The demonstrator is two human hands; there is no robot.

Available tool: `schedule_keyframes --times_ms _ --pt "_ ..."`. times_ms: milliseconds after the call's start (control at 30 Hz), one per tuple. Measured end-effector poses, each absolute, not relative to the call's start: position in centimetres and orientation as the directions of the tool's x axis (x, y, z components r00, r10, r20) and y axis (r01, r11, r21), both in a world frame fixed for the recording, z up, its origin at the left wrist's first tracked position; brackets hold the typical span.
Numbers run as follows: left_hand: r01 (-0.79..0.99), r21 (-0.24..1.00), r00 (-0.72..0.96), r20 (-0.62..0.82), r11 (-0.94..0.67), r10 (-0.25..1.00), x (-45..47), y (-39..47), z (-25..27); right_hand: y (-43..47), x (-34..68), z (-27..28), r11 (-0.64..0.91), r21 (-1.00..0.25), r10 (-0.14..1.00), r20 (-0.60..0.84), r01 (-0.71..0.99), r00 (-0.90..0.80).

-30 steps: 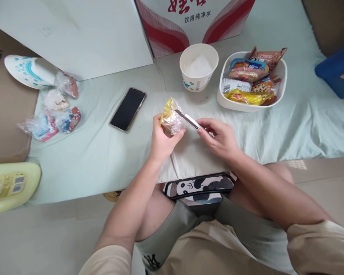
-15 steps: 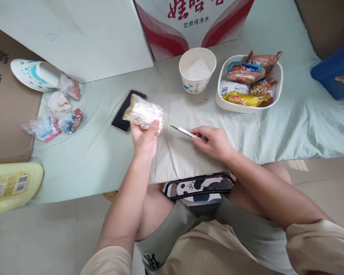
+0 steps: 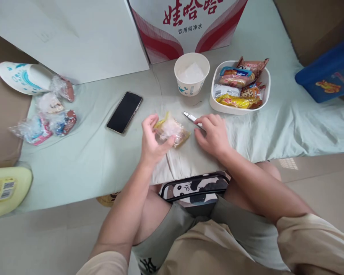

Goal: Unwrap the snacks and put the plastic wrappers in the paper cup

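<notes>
From the head view, the left hand (image 3: 153, 141) has brought the clear-wrapped packet (image 3: 173, 131) back from over the phone (image 3: 124, 112), where it was half a second ago. The packet is now between the two hands, at the near part of the cloth (image 3: 103, 160), and the whole phone shows again. The right hand (image 3: 213, 135) has the cutter (image 3: 190, 117) in about the same spot, but the long dark blade that stuck out of it no longer shows.

The left hand's fingers and thumb stand well apart around the packet's left side, the thumb tip overlapping the wrapping; I can't tell whether they pinch it. The right hand is closed on the cutter's handle between thumb and fingertips, its tip pointing away from the body, just beside the packet.

The packet's wrapping is crinkled, shiny film, yellow along its edges. The cutter is slim and straight, white with a metallic end. Beneath them the pale green cloth is soft and creased. Beyond stand a round white cup (image 3: 189, 90) with blue-green print and a smooth, round-cornered white tub (image 3: 229, 109) full of glossy snack packs (image 3: 236, 101).
</notes>
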State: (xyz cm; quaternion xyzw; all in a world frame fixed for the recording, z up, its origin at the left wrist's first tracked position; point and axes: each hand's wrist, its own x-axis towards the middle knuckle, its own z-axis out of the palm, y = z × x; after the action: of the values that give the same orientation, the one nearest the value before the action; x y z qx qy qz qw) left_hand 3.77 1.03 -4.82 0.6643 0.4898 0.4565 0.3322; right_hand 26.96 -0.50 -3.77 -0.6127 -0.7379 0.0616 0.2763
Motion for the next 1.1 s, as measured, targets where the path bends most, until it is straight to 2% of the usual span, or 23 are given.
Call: schedule_keyframes --times_ms 133,233,300,367,467,533,600,700,833,933,1000,1100 --pt "0.472 0.822 0.155 0.278 -0.318 0.948 2.3 1.5 -3.9 -1.4 25.9 -3.7 0.396 -0.51 0.906 0.351 0.764 -0.236" --pt "0.518 0.82 0.103 0.223 -0.243 0.969 2.2 1.6 -3.6 -1.6 25.7 -3.7 0.454 -0.547 0.884 0.375 0.703 -0.278" --pt "0.442 0.879 0.024 0.185 -0.177 0.982 2.6 1.6 -3.5 -1.5 25.8 -3.8 0.48 -0.573 0.875 0.368 0.665 -0.314" --pt "0.283 0.953 -0.022 0.119 -0.108 0.993 3.0 1.6 -3.4 -1.5 25.9 -3.9 0.477 -0.587 0.878 0.337 0.654 -0.338" --pt "0.041 0.999 0.033 -0.026 0.025 0.999 3.3 1.6 -3.0 -1.4 26.0 -4.0 0.436 -0.584 0.899 0.312 0.685 -0.307" --pt "-0.01 0.995 0.114 -0.093 0.095 0.989 3.2 1.6 -2.6 -1.3 26.1 -3.9 0.424 -0.58 0.904 0.319 0.696 -0.284" --pt "0.015 0.994 0.122 -0.112 0.111 0.986 2.9 1.7 -2.4 -1.2 26.3 -3.7 0.427 -0.579 0.901 0.335 0.695 -0.275" --pt "0.079 0.992 0.015 -0.103 0.102 0.995 2.1 2.0 -2.6 -0.9 27.0 -3.4 0.423 -0.596 0.897 0.381 0.683 -0.223" --pt "0.176 0.977 -0.094 -0.103 0.119 0.99 0.6 2.5 -3.7 -0.3 28.3 -3.2 0.349 -0.652 0.89 0.455 0.673 -0.021" --pt "0.276 0.96 -0.123 -0.006 0.04 0.992 -0.2 2.6 -4.2 -0.2 28.9 -3.0 0.301 -0.711 0.871 0.476 0.636 0.12" --pt "0.37 0.925 -0.062 0.123 -0.092 0.99 -0.4 2.5 -4.1 -0.5 29.0 -2.7 0.323 -0.728 0.873 0.475 0.605 0.106" --pt "0.472 0.831 0.146 0.256 -0.294 0.956 -0.1 2.1 -3.2 -1.1 28.7 -2.2 0.412 -0.662 0.888 0.447 0.626 -0.111"
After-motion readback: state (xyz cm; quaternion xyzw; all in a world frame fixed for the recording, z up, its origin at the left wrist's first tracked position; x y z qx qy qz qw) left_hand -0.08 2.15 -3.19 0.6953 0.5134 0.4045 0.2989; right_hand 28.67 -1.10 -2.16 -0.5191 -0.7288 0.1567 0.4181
